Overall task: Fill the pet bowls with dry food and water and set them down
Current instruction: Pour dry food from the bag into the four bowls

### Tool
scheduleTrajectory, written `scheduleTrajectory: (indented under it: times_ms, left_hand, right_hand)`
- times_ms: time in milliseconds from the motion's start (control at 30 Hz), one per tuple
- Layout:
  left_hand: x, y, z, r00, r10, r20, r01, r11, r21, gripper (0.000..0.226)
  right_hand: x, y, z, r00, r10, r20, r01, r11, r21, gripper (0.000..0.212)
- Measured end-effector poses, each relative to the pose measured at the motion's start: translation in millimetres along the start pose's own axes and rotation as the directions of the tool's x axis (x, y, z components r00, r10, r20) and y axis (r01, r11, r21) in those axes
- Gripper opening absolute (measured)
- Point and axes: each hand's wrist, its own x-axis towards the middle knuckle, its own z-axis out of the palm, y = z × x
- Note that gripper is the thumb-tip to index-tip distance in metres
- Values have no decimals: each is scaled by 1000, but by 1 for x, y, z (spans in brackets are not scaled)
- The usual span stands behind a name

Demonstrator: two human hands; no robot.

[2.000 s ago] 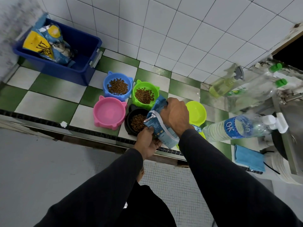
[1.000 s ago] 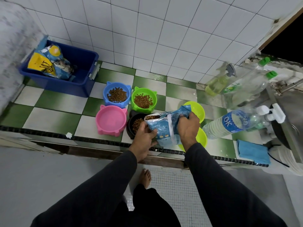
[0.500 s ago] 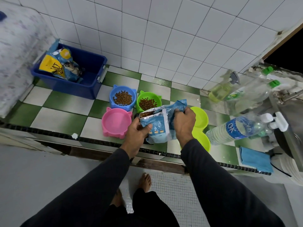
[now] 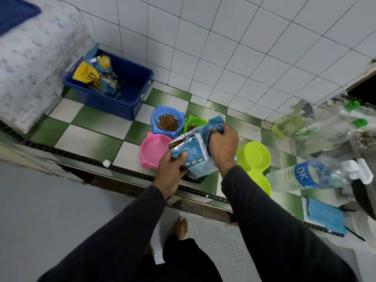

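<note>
I hold an opened blue bag of dry food (image 4: 193, 155) over the counter, its torn mouth turned left toward the pink bowl (image 4: 153, 151), which holds no kibble. My left hand (image 4: 172, 171) grips the bag's lower left side. My right hand (image 4: 223, 147) grips its upper right corner. The blue bowl (image 4: 167, 122) holds kibble. The green bowl (image 4: 191, 124) behind the bag also holds kibble and is partly hidden. A black bowl (image 4: 195, 179) is almost wholly covered by the bag. A lime double bowl (image 4: 254, 161) has no food in it.
A blue bin (image 4: 126, 88) with more food bags sits back left. A water bottle (image 4: 305, 176) lies on its side at right, with a spray bottle (image 4: 291, 123) and clear bottles behind. A blue cloth (image 4: 323, 216) lies near the counter's front edge (image 4: 81, 157).
The bag has been swung from over the black bowl leftward, its mouth now at the pink bowl's rim. My view has shifted left.
</note>
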Motion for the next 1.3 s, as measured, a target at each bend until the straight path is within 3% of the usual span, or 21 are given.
scheduleTrajectory:
  times_ms: [267, 467, 633, 867, 1100, 1300]
  left_hand:
    - [12, -6, -6, 991, -62, -119, 34, 975, -221, 43]
    - [19, -8, -7, 976, -143, -164, 96, 959, -266, 41]
    - [19, -7, -1, 965, -196, -175, 111, 907, -407, 37]
    - [19, -9, 2, 972, -184, -150, 112, 913, -392, 41]
    - [19, -10, 6, 946, -278, -168, 183, 883, -432, 38]
    - [20, -11, 7, 929, -326, -175, 220, 867, -448, 33]
  right_hand:
    - [-8, -21, 25, 980, -178, 91, 192, 966, -173, 11]
    - [-9, -33, 32, 967, -209, 149, 240, 942, -235, 13]
    - [-13, -45, 32, 947, -257, 191, 305, 904, -299, 7]
    - [-16, -55, 39, 903, -288, 320, 408, 809, -423, 18]
    - [-16, -63, 48, 842, -300, 448, 515, 692, -506, 26]
    - [-17, -68, 51, 822, -299, 486, 546, 656, -521, 25]
